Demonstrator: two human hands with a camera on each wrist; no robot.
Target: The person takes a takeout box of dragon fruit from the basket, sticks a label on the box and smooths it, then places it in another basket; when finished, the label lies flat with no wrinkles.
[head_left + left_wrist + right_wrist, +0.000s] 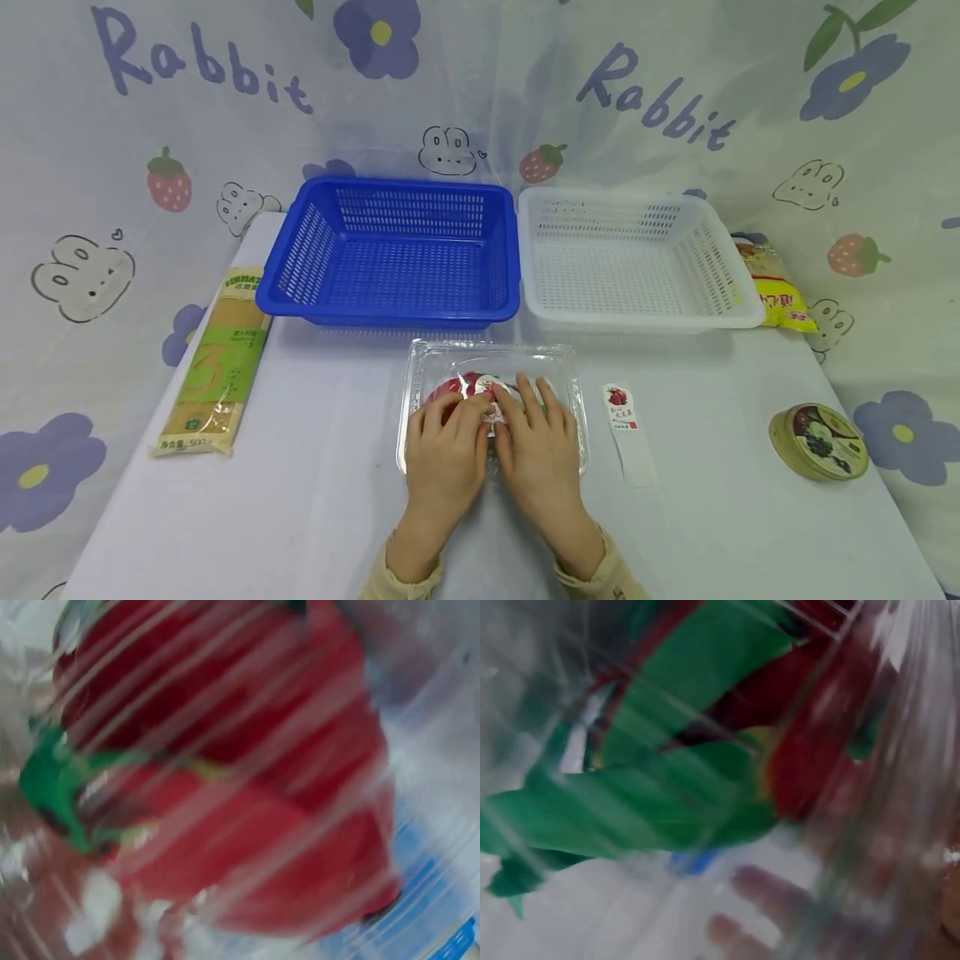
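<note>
A clear plastic clamshell box point(489, 350) stands on the table in front of me, its lid down. Inside lies red fruit with green leaf-like tips, looking like dragon fruit point(247, 772); its green parts fill much of the right wrist view. My left hand point(446, 454) rests on the lid's left half, fingers lightly bent. On the right half lies my right hand point(543, 458), fingers spread and pointing forward. The fingertips of both meet near the middle, over a white label point(489, 384) with red print. The hands partly cover the label and fruit.
Behind the box stand a blue basket point(390, 315) and a white basket point(645, 321). A backing strip with a fruit sticker point(628, 433) lies to the right, then a round tin point(819, 442). Noodles in a pack point(217, 362) lie left; a yellow bag point(776, 292) sits behind right.
</note>
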